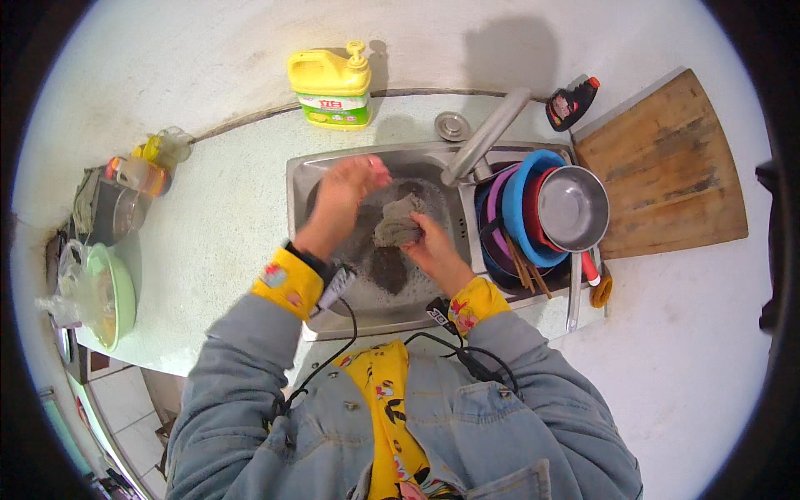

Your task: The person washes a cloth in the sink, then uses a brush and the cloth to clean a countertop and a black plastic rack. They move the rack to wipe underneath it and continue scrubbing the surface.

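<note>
My right hand (435, 248) grips a wet, bunched grey-brown cloth (400, 222) over the basin of a steel sink (302, 167). Part of the cloth hangs down, dark, toward the cloudy, sudsy water (354, 279). To the left of the cloth and apart from it, my left hand (340, 200) is raised over the basin. Its fingers are loosely bent, a little blurred, and I see nothing in them. The tap (487, 137) stands just beyond the right hand, angled over the sink.
Stacked basins with a blue one (518, 196), a steel pan (573, 208) and chopsticks (523, 268) fill the right sink. Behind stand a yellow detergent jug (332, 90), a dark bottle (572, 104) and a wooden board (667, 171). A green basin (123, 296) sits far left.
</note>
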Demonstrator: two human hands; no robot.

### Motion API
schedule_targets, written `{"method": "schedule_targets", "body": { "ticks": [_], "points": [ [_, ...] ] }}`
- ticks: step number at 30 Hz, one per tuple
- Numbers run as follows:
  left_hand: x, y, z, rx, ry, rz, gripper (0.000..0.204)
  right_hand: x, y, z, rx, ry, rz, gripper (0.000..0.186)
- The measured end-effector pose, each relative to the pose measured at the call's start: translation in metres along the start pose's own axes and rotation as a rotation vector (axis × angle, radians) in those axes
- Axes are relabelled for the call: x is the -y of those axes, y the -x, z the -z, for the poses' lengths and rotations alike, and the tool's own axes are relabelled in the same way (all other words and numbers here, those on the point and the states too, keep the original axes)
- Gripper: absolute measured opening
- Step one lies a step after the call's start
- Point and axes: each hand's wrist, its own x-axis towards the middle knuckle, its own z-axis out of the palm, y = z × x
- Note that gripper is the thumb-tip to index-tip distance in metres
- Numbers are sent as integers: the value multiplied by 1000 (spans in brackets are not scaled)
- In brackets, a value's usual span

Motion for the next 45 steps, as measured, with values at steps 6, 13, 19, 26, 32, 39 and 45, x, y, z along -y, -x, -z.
{"method": "schedule_targets", "body": {
  "ticks": [6,13,19,26,32,39,45],
  "points": [
    [79,63,-12,-41,-809,-541,36,-16,9,-26,-32,65,23,20],
    [115,59,40,106,74,351,60,-10,33,-53,-41,53,-121,25],
    [106,104,28,-88,556,618,56,14,34,-45,105,75,-58,29],
    [133,85,53,-513,794,452,42,-17,30,10,-258,1416,404,47],
    [219,73,50,-249,-1303,-54,35,-71,19,-9,175,1659,443,45],
    [245,48,37,-268,-817,473,56,-55,-33,13,-199,1844,268,63],
    [218,68,45,-66,-976,375,43,-77,-57,49,-89,1948,188,57]
  ]
}}
